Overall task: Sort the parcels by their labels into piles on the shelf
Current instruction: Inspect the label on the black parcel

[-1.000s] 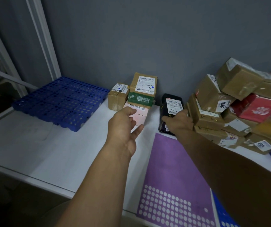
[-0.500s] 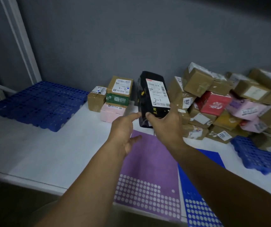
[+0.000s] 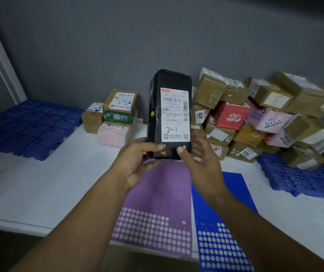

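The black parcel (image 3: 157, 107) has been lifted off the shelf (image 3: 39, 183) from beside the unsorted heap (image 3: 255, 118). It is now upright above the shelf: left hand (image 3: 137, 163) and right hand (image 3: 198, 163) grip its lower end, fingers curled round it. The label (image 3: 174, 114) faces the camera and reads 2-1, so sorting can probably proceed.

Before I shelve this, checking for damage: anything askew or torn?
Yes: the right-hand heap is jumbled, boxes tilted, some resting on the blue pallet; its top box has a crumpled label. The black parcel, held by left hand and right hand, looks intact.
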